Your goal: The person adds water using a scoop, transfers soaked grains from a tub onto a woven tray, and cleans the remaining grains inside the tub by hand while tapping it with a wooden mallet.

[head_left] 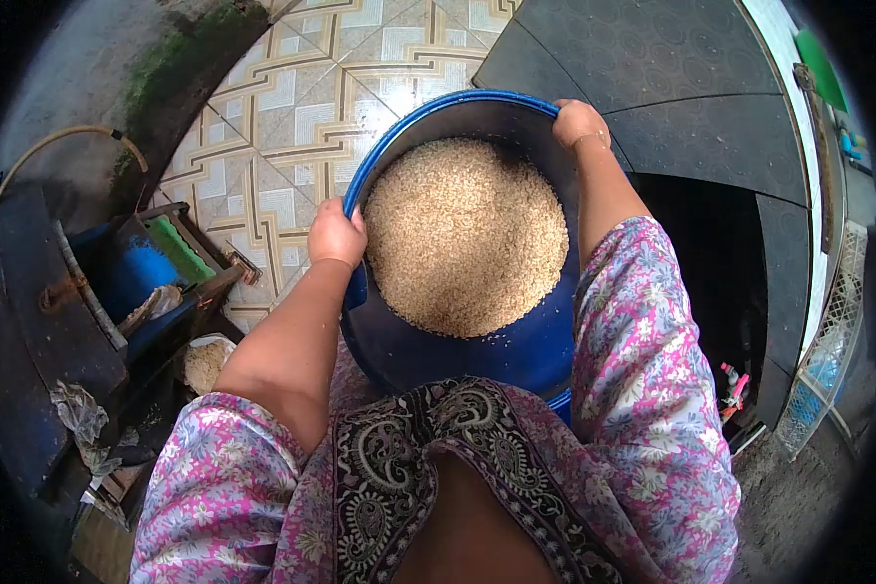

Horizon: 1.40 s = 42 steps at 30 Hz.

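Note:
Right below me is a large round blue tub, its open mouth facing up toward me. Pale, grain-like flakes, which look like puffed or flattened rice, fill much of its inside, with a few loose bits on the near wall. My left hand is closed around the tub's left rim, thumb on the inner side. On the far right of the rim, my right hand grips the edge with its fingers curled over. The underside of the tub is hidden.
Patterned tiles cover the floor ahead. Dark slabs surround a black opening on the right. To the left stands a dark machine with a blue-green inside, near a small container of pale flakes. A hose curves at upper left.

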Available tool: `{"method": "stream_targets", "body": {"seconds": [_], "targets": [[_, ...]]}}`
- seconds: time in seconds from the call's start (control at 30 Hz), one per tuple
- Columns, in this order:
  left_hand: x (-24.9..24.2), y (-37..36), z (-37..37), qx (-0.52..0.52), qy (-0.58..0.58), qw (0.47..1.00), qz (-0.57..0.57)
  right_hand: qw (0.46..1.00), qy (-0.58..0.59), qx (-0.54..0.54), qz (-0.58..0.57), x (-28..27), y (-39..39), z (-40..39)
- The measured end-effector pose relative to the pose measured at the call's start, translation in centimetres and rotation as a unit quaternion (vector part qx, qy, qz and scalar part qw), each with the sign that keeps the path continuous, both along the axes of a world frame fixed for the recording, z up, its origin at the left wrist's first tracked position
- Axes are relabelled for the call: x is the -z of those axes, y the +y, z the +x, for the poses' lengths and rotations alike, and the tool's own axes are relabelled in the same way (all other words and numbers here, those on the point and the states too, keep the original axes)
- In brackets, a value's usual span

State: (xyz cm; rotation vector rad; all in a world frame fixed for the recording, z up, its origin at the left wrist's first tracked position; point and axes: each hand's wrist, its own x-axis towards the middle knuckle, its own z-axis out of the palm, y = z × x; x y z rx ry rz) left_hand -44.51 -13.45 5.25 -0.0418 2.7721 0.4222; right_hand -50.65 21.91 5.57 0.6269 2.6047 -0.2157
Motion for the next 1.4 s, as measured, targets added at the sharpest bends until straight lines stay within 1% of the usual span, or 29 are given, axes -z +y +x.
{"method": "stream_targets", "body": {"seconds": [0.3,0.57,0.73,0.8,0.87,0.93,0.97,1.0,1.03,1.1,1.13,1.17,1.2,1.23,1.27,1.3,1.33,1.37,1.4], "targets": [[0.2,-0.1,-0.1,-0.005,-0.01,1.0,0.002,1.0,-0.012,-0.004,-0.003,-0.3,-0.1,-0.1],[0.1,-0.1,0.0,-0.002,0.012,1.0,0.009,1.0,-0.004,0.007,-0.019,-0.3,-0.2,0.2],[-0.4,0.1,-0.2,0.004,0.002,1.0,-0.008,0.999,0.041,0.011,-0.002,0.3,-0.2,0.4],[-0.3,0.1,0.1,0.008,0.003,1.0,-0.004,0.999,0.037,0.007,0.008,0.0,-0.5,0.7],[0.1,-0.2,0.0,0.025,0.044,0.999,0.019,0.999,0.036,0.007,0.022,0.2,-0.4,0.8],[0.6,-0.6,0.2,0.039,0.06,0.997,0.035,0.99,0.139,-0.003,0.034,1.4,-0.3,1.5],[0.9,-0.8,0.2,0.044,0.08,0.995,0.049,0.99,0.139,0.001,0.038,2.1,-0.1,1.9],[1.0,-1.0,0.1,0.068,0.088,0.992,0.058,0.95,0.298,-0.055,0.078,2.4,-0.4,2.8],[0.9,-1.1,0.1,0.072,0.086,0.992,0.061,0.881,0.446,-0.111,0.115,2.9,-0.8,3.7],[0.7,-1.0,0.2,0.056,0.072,0.989,0.12,0.818,0.551,-0.135,0.092,4.7,-2.5,5.8],[1.0,-1.3,0.2,0.06,0.069,0.987,0.131,0.804,0.57,-0.134,0.102,6.0,-3.6,6.8],[1.3,-1.5,0.2,0.063,0.066,0.986,0.141,0.805,0.583,-0.113,0.001,9.2,-3.9,7.8],[0.8,-1.3,0.2,0.085,0.083,0.981,0.151,0.82,0.568,-0.062,-0.029,12.5,-4.7,9.1],[0.8,-1.4,0.3,0.058,0.055,0.984,0.156,0.842,0.538,-0.024,0.02,14.6,-5.9,10.5],[0.8,-1.4,0.2,0.058,0.05,0.983,0.167,0.871,0.49,-0.001,0.022,17.1,-6.6,11.6],[0.7,-1.3,0.2,0.058,0.046,0.982,0.177,0.911,0.407,0.056,-0.034,20.6,-6.9,12.5],[0.5,-1.3,0.1,0.05,0.03,0.982,0.178,0.91,0.392,0.1,-0.09,23.6,-7.4,13.2],[0.3,-1.3,0.1,0.043,0.015,0.983,0.18,0.912,0.385,0.1,-0.095,25.9,-7.9,13.5],[0.3,-1.1,0.0,0.038,0.008,0.982,0.186,0.916,0.27,0.228,-0.191,27.8,-8.0,13.5]]}}
